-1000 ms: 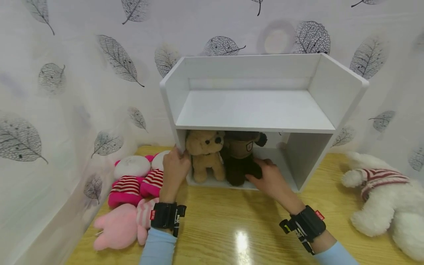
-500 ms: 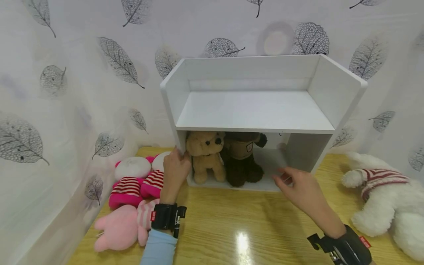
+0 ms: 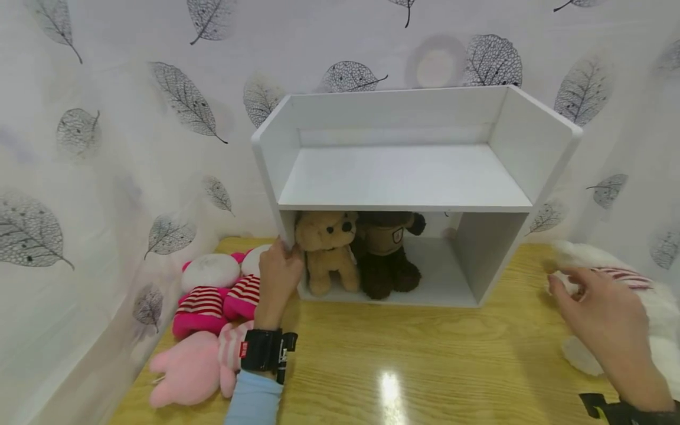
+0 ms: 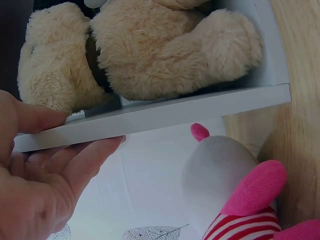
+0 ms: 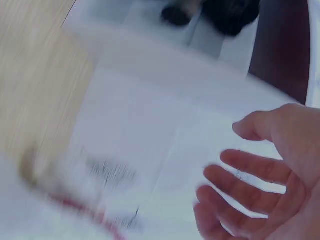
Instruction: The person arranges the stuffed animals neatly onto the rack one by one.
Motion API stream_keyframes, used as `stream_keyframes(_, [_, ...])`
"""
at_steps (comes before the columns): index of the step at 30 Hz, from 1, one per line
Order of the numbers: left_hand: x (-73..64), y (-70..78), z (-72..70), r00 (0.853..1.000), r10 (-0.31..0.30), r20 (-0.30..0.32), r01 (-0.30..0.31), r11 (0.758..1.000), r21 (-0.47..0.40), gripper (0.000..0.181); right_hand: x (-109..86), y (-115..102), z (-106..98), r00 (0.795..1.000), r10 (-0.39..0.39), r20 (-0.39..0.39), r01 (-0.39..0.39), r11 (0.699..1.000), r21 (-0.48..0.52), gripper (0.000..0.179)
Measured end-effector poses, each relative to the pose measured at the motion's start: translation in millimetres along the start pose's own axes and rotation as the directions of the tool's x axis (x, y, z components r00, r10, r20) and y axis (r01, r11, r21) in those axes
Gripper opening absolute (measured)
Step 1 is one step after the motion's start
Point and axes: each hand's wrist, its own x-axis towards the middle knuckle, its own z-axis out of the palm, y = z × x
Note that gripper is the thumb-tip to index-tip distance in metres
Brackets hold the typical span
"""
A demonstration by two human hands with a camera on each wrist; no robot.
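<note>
My left hand (image 3: 280, 268) grips the left side panel of a white two-tier shelf (image 3: 409, 177). In the left wrist view its thumb lies on the inner face and its fingers on the outer one. Just inside that panel, a tan plush dog (image 3: 334, 260) sits in the lower compartment. Beside it is a dark brown plush toy (image 3: 390, 271) in a tan top, its head hidden by the upper board. Off to the right, my right hand (image 3: 611, 319) hovers with parted fingers, holding nothing, and overlaps a white plush toy (image 3: 664, 316) with a red-striped top.
Left of the shelf lie two plush toys with white heads and red-striped tops (image 3: 204, 301), beside a pink plush toy (image 3: 193, 369). Everything stands on a wood-grain table (image 3: 425, 360). A leaf-printed curtain (image 3: 127, 147) hangs behind.
My right hand has let go of the brown plush toy's leg and moved right, out of the shelf, to the white plush toy. My left hand keeps its grip on the side panel.
</note>
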Motion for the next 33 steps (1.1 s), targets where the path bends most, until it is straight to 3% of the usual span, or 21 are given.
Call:
stream_keyframes(2, [-0.3, 0.6, 0.2, 1.000, -0.002, 0.004, 0.002, 1.000, -0.005, 0.028, -1.0, 16.2, -2.8, 0.994, 0.108, 0.002, -0.107, 0.990, -0.091, 0.036])
stream_keyframes(4, [-0.3, 0.7, 0.2, 1.000, -0.005, 0.005, 0.005, 1.000, -0.005, 0.028, -2.2, 31.5, -2.8, 0.974, 0.228, 0.013, -0.223, 0.961, -0.165, 0.046])
stream_keyframes(6, [-0.3, 0.8, 0.1, 1.000, -0.011, 0.006, 0.011, 1.000, -0.008, 0.029, -3.4, 47.7, -2.3, 0.940, 0.333, 0.073, -0.314, 0.930, -0.188, 0.059])
stream_keyframes(8, [-0.6, 0.8, -0.3, 1.000, -0.017, 0.011, 0.017, 1.000, -0.008, 0.029, -5.1, 62.5, -0.5, 0.892, 0.418, 0.172, -0.382, 0.901, -0.207, 0.073])
stream_keyframes(11, [-1.2, 0.7, -0.3, 1.000, -0.018, 0.015, 0.018, 1.000, -0.008, 0.028, -9.7, 82.2, 4.1, 0.828, 0.473, 0.301, -0.436, 0.881, -0.186, 0.094])
stream_keyframes(14, [-1.4, 0.0, 0.4, 1.000, -0.002, 0.012, 0.002, 1.000, -0.008, 0.028, -15.4, 94.7, 10.0, 0.795, 0.487, 0.362, -0.446, 0.874, -0.195, 0.114])
stream_keyframes(20, [-1.3, -1.3, 1.1, 1.000, 0.026, -0.007, -0.026, 1.000, -0.010, 0.025, -19.8, 103.4, 17.4, 0.820, 0.436, 0.371, -0.390, 0.900, -0.198, 0.118])
stream_keyframes(23, [-1.4, -2.5, 1.2, 1.000, 0.026, -0.009, -0.026, 1.000, -0.009, 0.022, -18.9, 101.8, 19.4, 0.809, 0.451, 0.377, -0.399, 0.892, -0.212, 0.106])
stream_keyframes(27, [-1.9, -3.9, 2.3, 1.000, 0.013, 0.004, -0.013, 1.000, -0.013, 0.023, -18.8, 100.4, 18.7, 0.772, 0.490, 0.405, -0.427, 0.871, -0.241, 0.093])
stream_keyframes(30, [-2.1, -3.4, 3.4, 1.000, 0.004, 0.006, -0.004, 1.000, -0.010, 0.025, -21.2, 102.8, 17.3, 0.798, 0.472, 0.374, -0.422, 0.881, -0.212, 0.088])
stream_keyframes(33, [-1.8, -3.4, 3.8, 1.000, 0.013, -0.012, -0.013, 1.000, -0.002, 0.025, -23.8, 106.0, 14.9, 0.847, 0.425, 0.320, -0.402, 0.905, -0.139, 0.083])
